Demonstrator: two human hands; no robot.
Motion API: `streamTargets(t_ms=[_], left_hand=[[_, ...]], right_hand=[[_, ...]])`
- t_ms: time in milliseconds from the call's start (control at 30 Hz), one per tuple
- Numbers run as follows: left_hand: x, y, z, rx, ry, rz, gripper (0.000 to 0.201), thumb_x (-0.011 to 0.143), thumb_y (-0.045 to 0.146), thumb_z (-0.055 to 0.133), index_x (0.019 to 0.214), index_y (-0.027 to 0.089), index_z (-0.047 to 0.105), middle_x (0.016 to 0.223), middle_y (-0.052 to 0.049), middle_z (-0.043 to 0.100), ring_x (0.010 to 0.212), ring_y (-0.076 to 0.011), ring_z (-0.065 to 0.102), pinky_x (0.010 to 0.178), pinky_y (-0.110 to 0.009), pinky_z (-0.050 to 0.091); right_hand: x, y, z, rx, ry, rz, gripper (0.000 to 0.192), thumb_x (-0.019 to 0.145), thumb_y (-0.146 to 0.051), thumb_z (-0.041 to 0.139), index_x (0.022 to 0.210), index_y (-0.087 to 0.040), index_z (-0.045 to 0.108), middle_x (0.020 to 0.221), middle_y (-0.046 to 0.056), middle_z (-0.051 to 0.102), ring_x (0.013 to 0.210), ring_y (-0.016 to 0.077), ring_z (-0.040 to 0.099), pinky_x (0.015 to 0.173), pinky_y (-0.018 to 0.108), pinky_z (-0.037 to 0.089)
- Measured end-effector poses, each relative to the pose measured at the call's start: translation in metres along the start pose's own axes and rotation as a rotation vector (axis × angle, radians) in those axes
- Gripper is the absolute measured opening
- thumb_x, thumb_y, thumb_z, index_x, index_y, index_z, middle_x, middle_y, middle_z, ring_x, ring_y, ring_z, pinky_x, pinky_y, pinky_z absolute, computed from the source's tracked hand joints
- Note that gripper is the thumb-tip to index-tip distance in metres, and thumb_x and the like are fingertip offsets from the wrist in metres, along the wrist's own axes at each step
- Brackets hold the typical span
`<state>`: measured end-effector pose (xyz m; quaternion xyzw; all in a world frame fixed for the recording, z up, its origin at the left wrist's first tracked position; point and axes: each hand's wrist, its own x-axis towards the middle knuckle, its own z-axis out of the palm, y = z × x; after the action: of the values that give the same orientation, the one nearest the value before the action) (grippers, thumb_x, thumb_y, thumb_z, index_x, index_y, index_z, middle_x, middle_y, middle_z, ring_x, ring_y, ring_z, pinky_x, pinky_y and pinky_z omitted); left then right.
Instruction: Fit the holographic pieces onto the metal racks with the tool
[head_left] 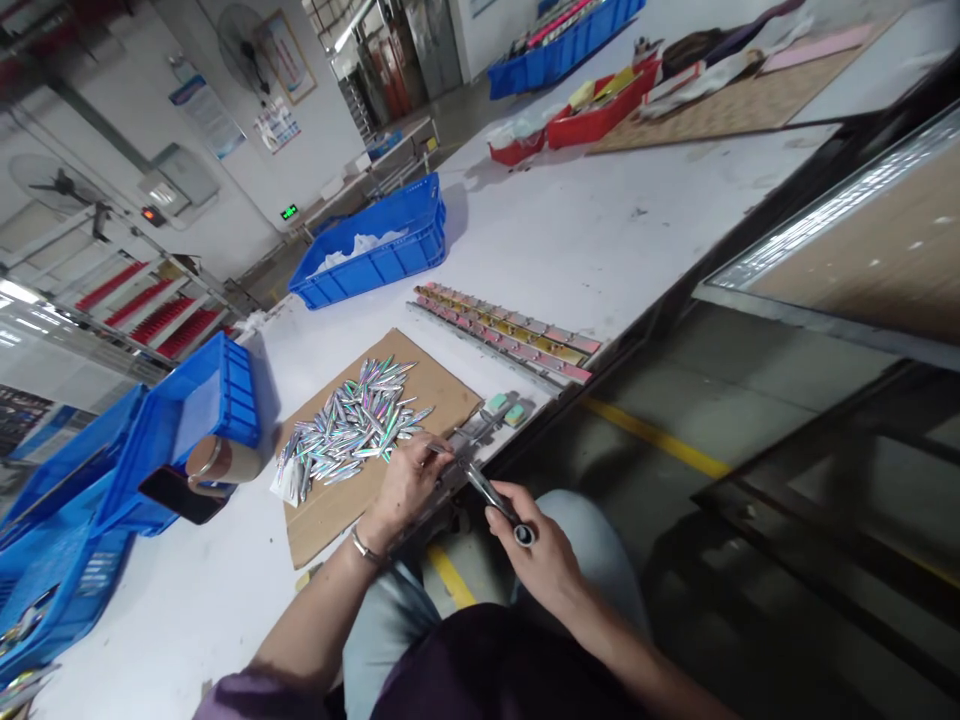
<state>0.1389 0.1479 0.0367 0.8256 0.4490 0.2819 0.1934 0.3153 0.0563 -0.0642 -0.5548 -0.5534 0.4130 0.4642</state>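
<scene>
My left hand [406, 488] is closed in a pinch at the table's near edge, beside a small metal fixture [480, 430]. What its fingertips hold is too small to make out. My right hand [544, 550] is wrapped round a dark cylindrical tool [491, 492] with a round, ringed end, its far tip close to my left fingertips. Just beyond my left hand, a heap of slim, pointed, iridescent silver pieces [352, 420] lies on a flat sheet of cardboard [315, 530]. Two small green blocks [514, 414] rest by the fixture.
Long strips [510, 330] with pink and yellow pieces lie along the table edge. A blue crate [375, 265] stands behind them. To the left are a phone [180, 495], a jar [221, 462] and more blue crates [240, 385]. Red trays [600, 115] sit at the far end.
</scene>
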Motion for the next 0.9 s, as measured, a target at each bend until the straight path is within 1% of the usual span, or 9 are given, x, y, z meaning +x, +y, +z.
streamTargets(t_ms=[100, 233, 333, 433, 533, 667, 767, 833, 900], left_hand=[[0.002, 0.002, 0.000, 0.030, -0.015, 0.015, 0.019, 0.099, 0.034, 0.058, 0.092, 0.020, 0.068, 0.086, -0.004, 0.071, 0.077, -0.0152, 0.065, 0.075, -0.028, 0.051], [-0.001, -0.001, 0.010, 0.049, 0.051, 0.060, 0.022, 0.101, 0.035, 0.053, 0.094, 0.019, 0.067, 0.088, -0.006, 0.070, 0.082, -0.0162, 0.064, 0.077, -0.029, 0.050], [-0.005, -0.004, 0.018, 0.053, 0.099, 0.077, 0.023, 0.102, 0.035, 0.053, 0.093, 0.019, 0.066, 0.087, -0.006, 0.068, 0.083, -0.0170, 0.063, 0.078, -0.030, 0.049], [-0.008, -0.006, 0.021, 0.053, 0.111, 0.076, 0.021, 0.102, 0.033, 0.052, 0.094, 0.019, 0.066, 0.087, -0.006, 0.068, 0.083, -0.0166, 0.063, 0.079, -0.030, 0.049], [-0.009, -0.006, 0.019, 0.063, 0.117, 0.073, 0.020, 0.102, 0.031, 0.052, 0.096, 0.019, 0.067, 0.087, -0.005, 0.070, 0.081, -0.0156, 0.064, 0.077, -0.028, 0.049], [-0.009, -0.005, 0.017, 0.069, 0.117, 0.071, 0.018, 0.101, 0.030, 0.054, 0.095, 0.019, 0.067, 0.086, -0.005, 0.071, 0.080, -0.0150, 0.065, 0.076, -0.027, 0.050], [-0.008, -0.005, 0.018, 0.064, 0.113, 0.062, 0.020, 0.101, 0.031, 0.054, 0.095, 0.019, 0.068, 0.086, -0.005, 0.072, 0.080, -0.0151, 0.066, 0.076, -0.027, 0.050], [-0.008, -0.005, 0.018, 0.064, 0.112, 0.054, 0.021, 0.101, 0.032, 0.054, 0.094, 0.019, 0.068, 0.085, -0.005, 0.071, 0.079, -0.0152, 0.065, 0.075, -0.027, 0.050], [-0.008, -0.003, 0.017, 0.065, 0.113, 0.049, 0.021, 0.101, 0.032, 0.053, 0.093, 0.019, 0.068, 0.084, -0.005, 0.071, 0.079, -0.0154, 0.065, 0.075, -0.027, 0.050]], right_hand=[[-0.001, -0.002, 0.002, 0.099, 0.006, 0.049, 0.035, 0.099, -0.049, 0.046, 0.119, -0.023, 0.059, 0.081, 0.004, 0.074, 0.071, 0.0222, 0.072, 0.063, 0.030, 0.052], [0.000, -0.006, -0.002, -0.203, 0.086, -0.149, 0.030, 0.101, -0.036, 0.045, 0.125, -0.025, 0.060, 0.105, 0.006, 0.077, 0.091, 0.0249, 0.074, 0.072, 0.032, 0.053], [0.000, -0.008, -0.004, -0.354, 0.095, -0.260, 0.029, 0.102, -0.028, 0.044, 0.126, -0.024, 0.059, 0.103, 0.006, 0.078, 0.089, 0.0237, 0.075, 0.071, 0.032, 0.052], [-0.001, -0.009, -0.002, -0.461, 0.095, -0.300, 0.028, 0.102, -0.025, 0.044, 0.126, -0.023, 0.059, 0.098, 0.006, 0.078, 0.084, 0.0235, 0.075, 0.069, 0.032, 0.050], [-0.005, -0.009, 0.001, -0.460, 0.132, -0.294, 0.028, 0.103, -0.025, 0.043, 0.126, -0.020, 0.058, 0.094, 0.006, 0.077, 0.081, 0.0229, 0.074, 0.068, 0.032, 0.049], [-0.006, -0.010, -0.001, -0.400, 0.150, -0.280, 0.032, 0.103, -0.028, 0.041, 0.128, -0.020, 0.059, 0.099, 0.009, 0.076, 0.085, 0.0242, 0.073, 0.072, 0.034, 0.048], [0.002, -0.011, -0.001, -0.161, 0.084, -0.124, 0.030, 0.098, -0.034, 0.049, 0.123, -0.024, 0.063, 0.097, 0.008, 0.075, 0.085, 0.0253, 0.070, 0.072, 0.035, 0.046], [0.009, -0.010, 0.004, 0.222, -0.008, 0.084, 0.029, 0.095, -0.043, 0.053, 0.114, -0.025, 0.065, 0.081, 0.004, 0.070, 0.070, 0.0213, 0.064, 0.063, 0.032, 0.044], [0.015, -0.007, 0.011, 0.702, -0.140, 0.322, 0.037, 0.091, -0.057, 0.056, 0.101, -0.023, 0.065, 0.060, -0.002, 0.055, 0.052, 0.0149, 0.049, 0.051, 0.026, 0.036]])
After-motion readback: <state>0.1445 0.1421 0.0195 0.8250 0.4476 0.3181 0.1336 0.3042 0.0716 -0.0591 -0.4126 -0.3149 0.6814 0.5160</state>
